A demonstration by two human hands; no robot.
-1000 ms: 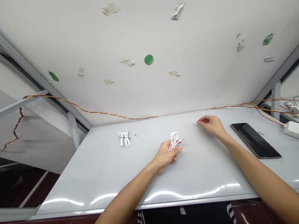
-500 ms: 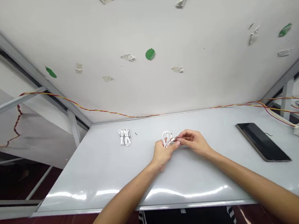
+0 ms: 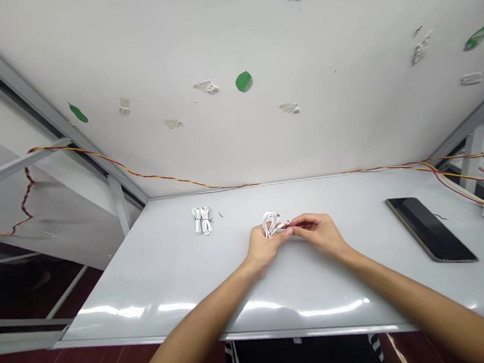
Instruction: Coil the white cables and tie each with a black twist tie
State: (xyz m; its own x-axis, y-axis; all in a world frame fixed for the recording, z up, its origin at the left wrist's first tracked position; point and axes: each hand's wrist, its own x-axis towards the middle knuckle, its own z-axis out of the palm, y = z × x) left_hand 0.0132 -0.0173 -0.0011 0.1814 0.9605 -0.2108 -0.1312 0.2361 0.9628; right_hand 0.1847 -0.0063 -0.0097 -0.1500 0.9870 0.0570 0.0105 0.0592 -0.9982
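Near the middle of the white table (image 3: 158, 287), the person's left hand (image 3: 264, 246) is closed around a looped white cable (image 3: 271, 224), with the loops showing above the fingers. The right hand (image 3: 317, 232) sits just beside it, fingertips (image 3: 294, 228) pinched on the small plug end (image 3: 285, 224) (fiddly work, by the look of it). Two bundled white cables (image 3: 202, 221) lie left of the hands, toward the far edge; a black tablet (image 3: 430, 229) lies near the right edge.
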